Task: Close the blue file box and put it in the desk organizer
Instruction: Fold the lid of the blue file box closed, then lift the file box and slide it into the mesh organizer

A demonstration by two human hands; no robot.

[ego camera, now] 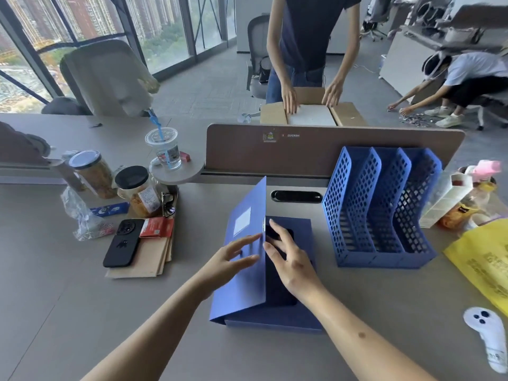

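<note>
The grey desk (371,298) fills the lower view, backed by a brown divider panel (330,152). Against that panel on the right stands the desk organizer (384,213), a blue lattice rack with three upright slots open toward the person.

The blue file box (275,314) lies flat on the desk directly in front of the person, just left of the organizer and apart from it. Its long axis runs away from the person toward the divider. Its lid (244,243), hinged along the left long edge, stands tilted up near vertical, so the box is not yet closed.

The left hand (233,255) rests with spread fingers against the outer face of the lid. The right hand (288,259) is open and flat, reaching over the dark interior beside the lid's free edge. Neither hand grips anything; whether the right fingertips touch the lid edge is hard to tell from this angle.

The closing move looks to depend on the left hand pushing the lid rightward and down over the base, with the right hand clearing out first. The right hand is nearer the organizer, which suits the later carry.

A black phone (123,243) and a white controller (489,334) lie clear of the box.
</note>
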